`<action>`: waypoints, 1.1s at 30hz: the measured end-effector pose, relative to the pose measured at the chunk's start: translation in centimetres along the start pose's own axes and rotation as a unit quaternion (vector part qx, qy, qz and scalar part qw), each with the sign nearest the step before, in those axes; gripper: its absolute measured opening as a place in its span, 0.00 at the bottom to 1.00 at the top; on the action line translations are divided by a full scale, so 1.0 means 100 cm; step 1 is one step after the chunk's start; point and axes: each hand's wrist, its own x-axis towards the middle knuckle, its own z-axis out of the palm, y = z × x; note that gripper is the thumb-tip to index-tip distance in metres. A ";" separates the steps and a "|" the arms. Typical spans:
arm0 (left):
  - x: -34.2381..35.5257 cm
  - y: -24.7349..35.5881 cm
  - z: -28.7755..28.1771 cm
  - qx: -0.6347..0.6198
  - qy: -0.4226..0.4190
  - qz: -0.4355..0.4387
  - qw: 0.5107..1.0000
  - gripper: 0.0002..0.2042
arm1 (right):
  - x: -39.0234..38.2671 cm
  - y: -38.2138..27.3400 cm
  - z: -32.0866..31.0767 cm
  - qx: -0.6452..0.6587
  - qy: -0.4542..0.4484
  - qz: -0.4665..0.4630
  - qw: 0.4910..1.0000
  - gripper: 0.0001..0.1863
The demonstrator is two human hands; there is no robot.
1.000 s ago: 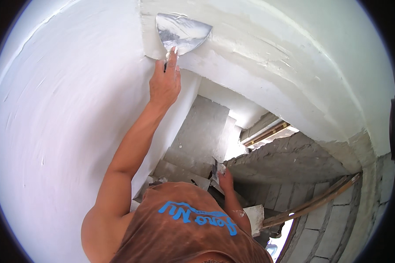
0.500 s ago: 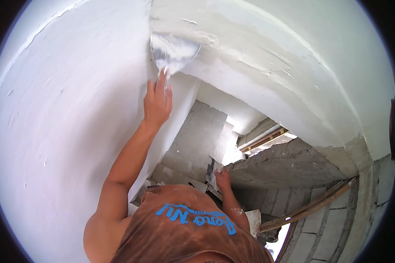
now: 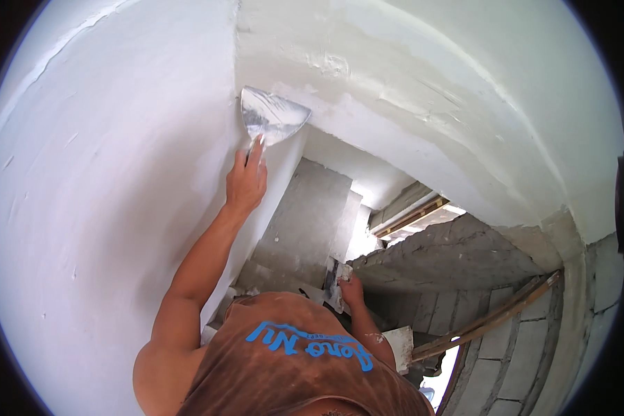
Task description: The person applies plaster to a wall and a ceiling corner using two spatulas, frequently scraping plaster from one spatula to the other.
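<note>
My left hand [image 3: 246,183] is closed round the handle of a wide putty knife [image 3: 274,116]. Its broad metal blade carries white filler and lies against the plastered band [image 3: 367,76], close to the corner with the white wall [image 3: 118,180]. Two of my fingers stretch along the handle toward the blade. Lower down, beside my body, my right hand [image 3: 352,288] grips a filler-smeared tool [image 3: 336,277] with a dark edge. It looks like another putty knife, but most of it is hidden.
A rough concrete slab edge [image 3: 444,256] stands right of my right hand. Wooden strips [image 3: 485,322] lean by a block wall [image 3: 513,353]. Beyond the opening are grey wall panels [image 3: 305,208] and a timber-edged gap [image 3: 412,216] with bright light.
My left hand has drawn the putty knife down along the corner, toward me, and the blade has tilted. Smoother filler shows where it passed. My right hand has barely moved.
</note>
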 end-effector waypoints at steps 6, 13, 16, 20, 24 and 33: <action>0.046 0.051 -0.017 -0.054 0.074 0.043 0.995 0.30 | 0.002 -0.016 0.005 -0.071 0.022 -0.036 0.997 0.20; 0.092 0.074 0.013 0.002 0.092 0.070 0.993 0.32 | -0.010 -0.020 0.015 -0.022 0.004 -0.007 1.000 0.20; 0.057 0.061 0.027 0.037 -0.012 0.030 0.999 0.31 | -0.018 -0.017 0.012 -0.046 0.048 -0.021 0.998 0.21; -0.003 0.036 0.038 0.028 -0.062 0.007 0.998 0.30 | -0.033 -0.022 0.002 -0.004 0.039 0.013 0.999 0.20; -0.042 0.040 0.023 -0.077 -0.066 0.014 0.995 0.27 | -0.033 -0.021 -0.006 0.113 0.069 0.073 0.989 0.19; -0.098 0.057 -0.022 -0.245 -0.124 0.158 0.949 0.23 | -0.017 -0.121 -0.021 0.644 -0.045 0.005 0.764 0.16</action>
